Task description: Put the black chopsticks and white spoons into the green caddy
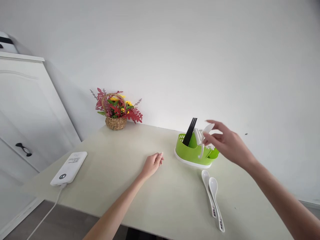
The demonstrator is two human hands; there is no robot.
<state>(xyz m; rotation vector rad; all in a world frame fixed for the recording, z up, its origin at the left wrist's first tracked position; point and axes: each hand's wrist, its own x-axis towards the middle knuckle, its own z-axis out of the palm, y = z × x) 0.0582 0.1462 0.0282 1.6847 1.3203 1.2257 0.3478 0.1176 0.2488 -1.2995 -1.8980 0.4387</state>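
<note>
White spoon [205,133] pinched in my right hand [226,143], raised just over the green caddy [192,154] holding black chopsticks [190,131]. Two more spoons [213,196] lie on the surface [120,180] nearby. My left hand [152,164] rests loosely curled, holding nothing.

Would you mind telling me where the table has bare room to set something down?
The widest bare patch lies between the power bank and the left hand, running back to the flower basket. It is crowded at the right: the green caddy, the right hand holding a white spoon over it, and two spoons in front.
</note>
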